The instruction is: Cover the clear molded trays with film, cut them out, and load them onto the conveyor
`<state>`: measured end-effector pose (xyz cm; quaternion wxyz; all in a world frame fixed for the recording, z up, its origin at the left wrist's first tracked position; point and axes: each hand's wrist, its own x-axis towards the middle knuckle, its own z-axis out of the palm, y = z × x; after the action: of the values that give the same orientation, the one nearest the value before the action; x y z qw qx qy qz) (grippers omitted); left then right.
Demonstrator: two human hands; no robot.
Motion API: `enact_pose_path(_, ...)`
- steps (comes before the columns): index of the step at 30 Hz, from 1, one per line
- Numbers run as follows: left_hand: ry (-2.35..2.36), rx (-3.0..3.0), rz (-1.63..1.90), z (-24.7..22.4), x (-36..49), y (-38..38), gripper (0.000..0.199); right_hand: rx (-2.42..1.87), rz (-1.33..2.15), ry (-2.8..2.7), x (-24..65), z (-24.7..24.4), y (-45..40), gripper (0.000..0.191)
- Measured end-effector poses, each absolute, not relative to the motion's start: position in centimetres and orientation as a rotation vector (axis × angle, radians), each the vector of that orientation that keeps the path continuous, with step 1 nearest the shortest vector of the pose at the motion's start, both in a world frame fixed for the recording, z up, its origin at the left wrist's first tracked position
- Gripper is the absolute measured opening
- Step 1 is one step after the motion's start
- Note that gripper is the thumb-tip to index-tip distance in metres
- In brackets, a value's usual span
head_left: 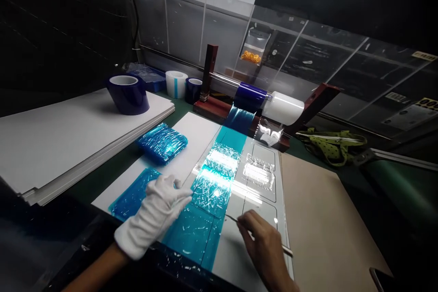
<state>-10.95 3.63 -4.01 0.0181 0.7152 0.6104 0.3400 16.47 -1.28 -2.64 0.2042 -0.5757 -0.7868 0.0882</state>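
"Where do we find the blue film (193,232)?"

"Down the middle of the frame, lying over the pale sheet (234,251), from lower centre up toward the blue roll (251,95) at upper centre."

"How would we expect it to handle?"

"Light, limp and slick, we'd judge, and easily creased; we'd take it by an edge, away from the glossy wrinkled middle."

"And our hands?"

"Our bare right hand (267,242), lower right of centre, clasps a thin tool (288,251), its tip by the film's right edge. Our gloved left hand (155,214), lower left of centre, has fingertips at the left edge; we cannot tell whether they pinch it."
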Motion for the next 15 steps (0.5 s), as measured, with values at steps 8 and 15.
enact_pose_path(8, 1.959, 2.467, 0.424, -5.3, -11.4, -1.6, 0.019, -1.622, 0.097, -2.465, 7.7, -2.8, 2.2, 0.019)
enact_pose_path(15, 1.992, 2.424, 0.499, -6.3, -11.3, -2.1, 0.023, -1.616, 0.076, -2.597, 4.7, -2.3, 4.0, 0.024)
